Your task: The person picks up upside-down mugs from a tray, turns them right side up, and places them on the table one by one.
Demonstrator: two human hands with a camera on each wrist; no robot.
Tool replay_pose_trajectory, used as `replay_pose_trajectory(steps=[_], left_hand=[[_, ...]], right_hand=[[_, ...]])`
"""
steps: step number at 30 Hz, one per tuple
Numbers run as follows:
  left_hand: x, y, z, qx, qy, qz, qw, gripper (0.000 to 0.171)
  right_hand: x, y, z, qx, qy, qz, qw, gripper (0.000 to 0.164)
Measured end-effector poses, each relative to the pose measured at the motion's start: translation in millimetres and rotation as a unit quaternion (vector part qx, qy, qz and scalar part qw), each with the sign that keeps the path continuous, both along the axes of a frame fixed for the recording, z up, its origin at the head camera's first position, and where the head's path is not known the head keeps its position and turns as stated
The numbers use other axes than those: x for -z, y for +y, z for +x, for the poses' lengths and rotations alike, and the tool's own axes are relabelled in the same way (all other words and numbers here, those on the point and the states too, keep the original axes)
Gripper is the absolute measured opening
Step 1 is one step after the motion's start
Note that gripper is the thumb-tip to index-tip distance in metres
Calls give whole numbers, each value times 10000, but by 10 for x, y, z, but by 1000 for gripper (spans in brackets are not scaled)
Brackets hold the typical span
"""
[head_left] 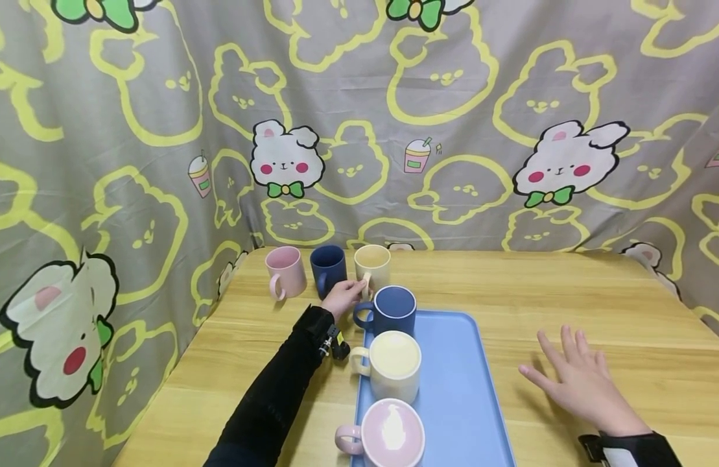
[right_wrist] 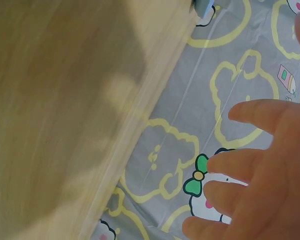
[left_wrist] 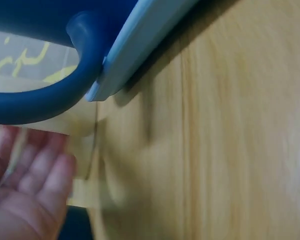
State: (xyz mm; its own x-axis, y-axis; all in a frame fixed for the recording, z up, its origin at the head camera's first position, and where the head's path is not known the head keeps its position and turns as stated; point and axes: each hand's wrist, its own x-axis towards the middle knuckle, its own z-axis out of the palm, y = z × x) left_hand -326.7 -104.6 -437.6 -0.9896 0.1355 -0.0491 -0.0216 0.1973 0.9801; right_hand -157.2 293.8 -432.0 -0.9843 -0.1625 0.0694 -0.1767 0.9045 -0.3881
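At the back of the table stand a pink mug (head_left: 286,272), a dark blue mug (head_left: 328,267) and a cream mug (head_left: 373,266) in a row. My left hand (head_left: 343,298) pinches the cream mug's handle with its fingertips; the left wrist view shows the hand (left_wrist: 32,192) below a nearer blue handle (left_wrist: 45,107). Three more mugs line the left side of a light blue tray (head_left: 458,389): a blue mug (head_left: 394,312), a cream mug (head_left: 394,370) and a pink mug (head_left: 393,434). My right hand (head_left: 587,386) hovers with fingers spread, holding nothing.
The wooden table (head_left: 569,279) reaches back to a grey patterned curtain (head_left: 464,130), which also hangs on the left and right. The tray mugs' handles point left, past the tray's edge.
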Motion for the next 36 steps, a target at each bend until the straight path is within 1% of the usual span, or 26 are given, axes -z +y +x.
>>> replay_pose_trajectory(steps=[2, 3, 5, 8, 10, 11, 13, 15, 18, 21, 23, 24, 26, 28, 30, 32, 35, 36], left_hand=[[-21, -31, 46, -69, 285, -622, 9976, 36], [-41, -57, 78, -46, 486, -970, 9941, 37], [-99, -126, 168, 13, 775, -1579, 9844, 38], [-179, -274, 351, 177, 1179, -2444, 9623, 44], [-235, -386, 514, 282, 1296, -2908, 9475, 46], [-251, -443, 597, 319, 1350, -3161, 9385, 48], [-276, -558, 766, 290, 1427, -3713, 9170, 52], [-292, -664, 926, 146, 1502, -4199, 8949, 55], [-294, -785, 1124, -127, 1597, -4810, 8620, 59], [-265, -856, 1273, -298, 1766, -5220, 8339, 62], [-215, -886, 1337, -346, 1877, -5455, 8161, 63], [-184, -899, 1358, -356, 1920, -5533, 8098, 64], [-110, -923, 1385, -384, 1961, -5619, 8027, 65], [-51, -944, 1393, -389, 1929, -5631, 8026, 67], [-18, -956, 1397, -357, 1812, -5624, 8060, 68], [-18, -953, 1397, -312, 1685, -5634, 8082, 69], [-41, -924, 1381, -202, 1545, -5576, 8154, 71], [-45, -910, 1366, -173, 1536, -5517, 8196, 71]], right_hand=[[19, -14, 2, -4, -36, 41, 10000, 83], [26, -23, 3, 1, -65, 58, 10000, 84], [36, -41, 5, 4, -109, 59, 9999, 85], [40, -62, 11, -11, -153, 39, 9999, 85], [41, -73, 17, -25, -147, 43, 9999, 86], [41, -76, 21, -31, -137, 49, 9999, 86], [41, -80, 26, -32, -114, 64, 9999, 86], [39, -79, 29, -26, -88, 80, 9999, 86], [32, -72, 29, -12, -65, 113, 9999, 87], [27, -66, 26, 10, -56, 155, 9999, 87], [28, -66, 25, 9, -64, 154, 9999, 87], [30, -69, 25, 7, -65, 153, 9999, 87], [33, -81, 30, 1, -58, 139, 9999, 87], [37, -94, 35, -11, -56, 122, 9999, 87], [41, -105, 38, -17, -62, 105, 9999, 87], [46, -107, 39, -19, -75, 85, 9999, 87], [56, -97, 36, -12, -101, 61, 9999, 87], [58, -94, 34, -12, -103, 51, 9999, 87]])
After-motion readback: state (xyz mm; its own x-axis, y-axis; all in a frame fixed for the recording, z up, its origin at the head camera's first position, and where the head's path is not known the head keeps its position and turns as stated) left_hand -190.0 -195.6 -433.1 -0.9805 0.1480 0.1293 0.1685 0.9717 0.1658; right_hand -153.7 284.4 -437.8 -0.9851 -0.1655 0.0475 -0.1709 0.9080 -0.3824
